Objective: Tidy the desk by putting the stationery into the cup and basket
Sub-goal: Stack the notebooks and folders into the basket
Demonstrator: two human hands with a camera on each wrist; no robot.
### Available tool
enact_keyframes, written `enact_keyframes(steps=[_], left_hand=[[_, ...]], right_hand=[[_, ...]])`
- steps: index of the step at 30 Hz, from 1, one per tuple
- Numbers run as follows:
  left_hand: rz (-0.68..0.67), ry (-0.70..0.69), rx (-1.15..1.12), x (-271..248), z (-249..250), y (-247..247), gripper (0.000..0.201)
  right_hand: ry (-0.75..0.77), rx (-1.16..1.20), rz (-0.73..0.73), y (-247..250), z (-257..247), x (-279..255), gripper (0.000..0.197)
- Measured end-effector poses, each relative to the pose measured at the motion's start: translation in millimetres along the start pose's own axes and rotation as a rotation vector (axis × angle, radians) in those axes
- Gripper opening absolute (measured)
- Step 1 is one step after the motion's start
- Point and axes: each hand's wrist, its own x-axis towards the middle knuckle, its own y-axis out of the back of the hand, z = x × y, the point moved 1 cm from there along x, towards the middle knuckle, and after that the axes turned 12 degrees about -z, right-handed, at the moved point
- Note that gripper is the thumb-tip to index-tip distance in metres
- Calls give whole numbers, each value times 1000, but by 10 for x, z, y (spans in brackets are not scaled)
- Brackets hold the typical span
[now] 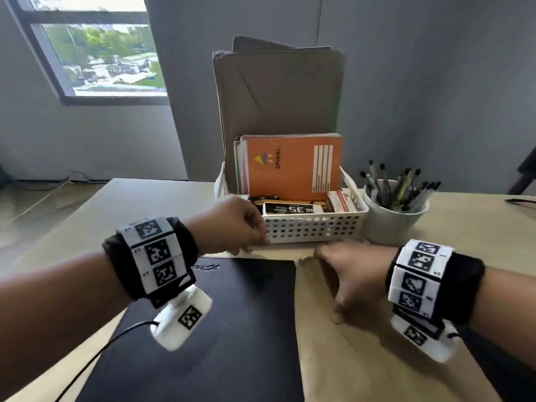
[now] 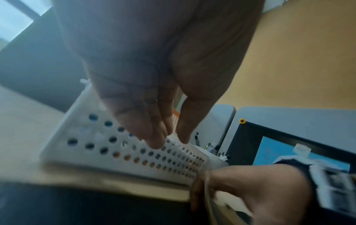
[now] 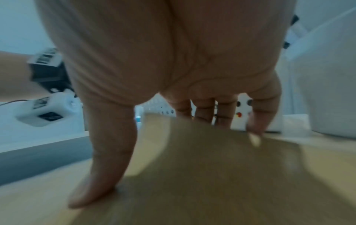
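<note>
White perforated basket (image 1: 313,227) at frame center on the desk (image 1: 470,221): orange notebook (image 1: 293,166), brown folders (image 1: 278,91), small boxes (image 1: 293,209). White cup (image 1: 391,224) of pens (image 1: 397,187) just right. Left hand (image 1: 229,224) relaxed, fingers straight, at basket's front-left corner. Right hand (image 1: 348,274) spread flat, pressing a brown envelope (image 1: 348,343) below.

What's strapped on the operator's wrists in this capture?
Each bare forearm wears a black wristband: left wristband, right wristband. Both carry white blocks printed with black square fiducial tags. A white tagged camera pod hangs under each; a thin black cable trails from the left. No sleeves visible.
</note>
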Motion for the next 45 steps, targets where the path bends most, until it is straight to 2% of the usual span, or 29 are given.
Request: enact_keyframes(steps=[1, 4, 6, 7, 9, 10, 12, 14, 15, 17, 19, 20, 22, 23, 24, 25, 27, 29, 30, 31, 32, 33, 34, 35, 36, 37, 38, 42, 45], left_hand=[[-66, 8, -1, -23, -4, -45, 24], [-288, 71, 13, -158, 13, -168, 46], [-384, 69, 11, -251, 32, -217, 47], [-384, 45, -44, -277, 54, -223, 37], [-255, 21, -191, -272, 96, -102, 9], [-159, 20, -238, -265, 127, 7, 3], [29, -10, -278, -230, 192, 366, 6], [208, -83, -283, -250, 310, 810, 5], [310, -119, -265, -254, 371, 1076, 8], [503, -177, -213, -277, 518, 1577, 15], [679, -179, -169, -243, 616, 1999, 30], [722, -167, -157, -191, 659, 2163, 35], [768, -176, -156, -40, 709, 2402, 36], [778, -192, -134, 34, 752, 2465, 35], [788, -214, -124, 108, 800, 2494, 36], [807, -247, -122, 178, 842, 2488, 34], [872, -313, -124, 298, 903, 2383, 13], [928, -347, -159, 431, 897, 2255, 30], [920, -349, -217, 516, 859, 2200, 33], [917, -379, -265, 585, 828, 2147, 33], [903, -408, -318, 657, 781, 2115, 35], [885, -437, -362, 710, 744, 2067, 36], [859, -446, -393, 742, 708, 2021, 32], [839, -473, -409, 780, 672, 1983, 27], [822, -493, -422, 804, 651, 1937, 26], [818, -502, -429, 846, 618, 1904, 26], [814, -488, -434, 876, 581, 1871, 27], [706, -428, -512, 1105, 344, 1710, 17], [590, -339, -519, 1295, 118, 1582, 21]], right_hand=[[10, 31, 7, 10, 11, -7, 76], [95, 72, 115, 137, 3, -66, 22], [165, 121, 214, 383, -45, -201, 13], [190, 135, 292, 545, -73, -292, 13], [238, 155, 495, 902, -76, -423, 16], [261, 169, 619, 1067, -64, -473, 20], [264, 249, 922, 1366, 8, -521, 39], [287, 493, 1254, 1598, 122, -531, 51], [317, 681, 1388, 1681, 208, -501, 49], [297, 1049, 1538, 1787, 341, -413, 39], [216, 1264, 1503, 1865, 405, -281, 31], [171, 1238, 1378, 1869, 363, -209, 26], [100, 920, 1038, 1848, 285, 39, 22], [56, 729, 894, 1821, 216, 151, 26], [19, 566, 811, 1809, 157, 270, 36], [-11, 469, 747, 1819, 104, 389, 50], [-27, 408, 625, 1889, 11, 543, 70], [-98, 234, 498, 1996, 301, 1254, 80], [-165, 143, 479, 2062, 724, 2016, 86], [-166, 86, 373, 2101, 1044, 2553, 93], [-96, 45, 302, 2102, 1197, 2811, 100], [-76, 27, 284, 2082, 1206, 2826, 98], [-138, 29, 302, 2043, 1027, 2579, 88], [-219, -72, 430, 1993, 695, 2051, 72], [-189, -135, 509, 1897, 255, 1332, 65], [-180, -87, 551, 1866, 89, 1055, 62], [-170, -43, 572, 1868, 17, 925, 59], [-145, 33, 431, 1895, 43, 891, 36], [-145, -1, 432, 1908, 60, 923, 46]])
